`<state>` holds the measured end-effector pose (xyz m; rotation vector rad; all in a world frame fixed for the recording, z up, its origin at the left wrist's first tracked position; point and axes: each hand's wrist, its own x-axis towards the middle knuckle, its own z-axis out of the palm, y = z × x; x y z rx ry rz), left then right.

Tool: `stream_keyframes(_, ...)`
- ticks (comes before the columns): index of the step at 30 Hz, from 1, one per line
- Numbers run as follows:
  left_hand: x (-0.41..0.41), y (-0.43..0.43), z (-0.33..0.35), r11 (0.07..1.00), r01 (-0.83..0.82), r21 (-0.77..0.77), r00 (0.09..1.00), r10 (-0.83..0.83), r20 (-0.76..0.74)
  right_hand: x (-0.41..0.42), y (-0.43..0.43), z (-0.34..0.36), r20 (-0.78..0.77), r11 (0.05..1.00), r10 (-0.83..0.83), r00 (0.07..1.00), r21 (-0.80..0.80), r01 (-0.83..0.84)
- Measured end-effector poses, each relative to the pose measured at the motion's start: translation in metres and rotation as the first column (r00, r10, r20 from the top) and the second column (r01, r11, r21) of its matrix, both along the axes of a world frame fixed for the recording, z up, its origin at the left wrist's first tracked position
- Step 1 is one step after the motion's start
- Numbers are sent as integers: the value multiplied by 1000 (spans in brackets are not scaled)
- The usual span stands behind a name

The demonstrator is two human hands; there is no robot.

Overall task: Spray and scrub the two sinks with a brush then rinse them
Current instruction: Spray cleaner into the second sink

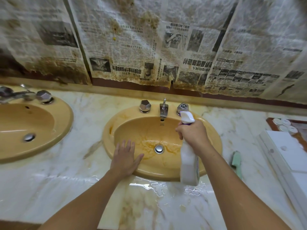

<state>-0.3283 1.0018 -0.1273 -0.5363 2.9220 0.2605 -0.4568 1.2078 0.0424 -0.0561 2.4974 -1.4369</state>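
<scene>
Two yellow-orange sinks are set in a marble counter. The right sink (214,138) lies in front of me, its bowl streaked with orange stains around a chrome drain (159,148). My right hand (192,135) grips the neck of a white spray bottle (189,166) with a purple collar, held over the sink's right side with its nozzle toward the tap (163,110). My left hand (125,156) rests flat, fingers straight, on the sink's front-left rim. The left sink (63,117) is at the left edge. A green-handled brush (236,161) lies on the counter to the right.
The marble counter (86,180) is wet and stained near its front edge. Stained newspaper (149,47) covers the wall behind. White boards (285,155) and a wooden tray of small white containers (284,126) sit at the right.
</scene>
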Motion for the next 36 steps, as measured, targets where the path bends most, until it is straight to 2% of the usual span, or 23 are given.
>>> stream_keyframes(6, 8, -18, -2, 999, -44, 13, 993, 45, -113, 17, 1, -2, 117, 964, 261, 958, 31, -266)
stream_keyframes(8, 11, -22, -4, 998, -60, 0, 989, 60, -136, 23, -2, -9, 152, 961, 275, 949, -12, -276)
stream_keyframes(10, 13, -23, -6, 998, -64, -8, 983, 62, -173, 27, -6, -15, 171, 972, 230, 958, -91, -217)
stream_keyframes(13, 15, -25, -12, 997, -75, -7, 962, 70, -266, 34, -12, -17, 139, 975, 202, 969, -123, -186)
stream_keyframes(17, 19, -25, -18, 995, -91, 29, 923, 95, -373, 48, -22, -21, 187, 894, 447, 875, -59, -444)
stream_keyframes(21, 23, -26, -20, 991, -98, 94, 884, 130, -448, 45, -25, -28, 294, 812, 544, 786, 51, -581)
stream_keyframes(24, 25, -27, -22, 992, -96, 87, 889, 125, -440, 42, -21, -32, 348, 794, 538, 768, 98, -600)
stream_keyframes(28, 25, -27, -25, 995, -83, 55, 893, 98, -440, 34, -18, -35, 388, 849, 456, 801, 80, -522)
stream_keyframes(30, 26, -26, -26, 999, -47, 6, 895, 45, -445, 28, -16, -35, 455, 849, 444, 772, 61, -524)
stream_keyframes(33, 26, -22, -28, 998, 36, -52, 887, -56, -459, 23, -16, -38, 480, 806, 459, 747, 128, -578)
stream_keyframes(36, 25, -16, -32, 992, 95, -85, 858, -125, -499, 21, -15, -46, 468, 806, 434, 770, 181, -564)
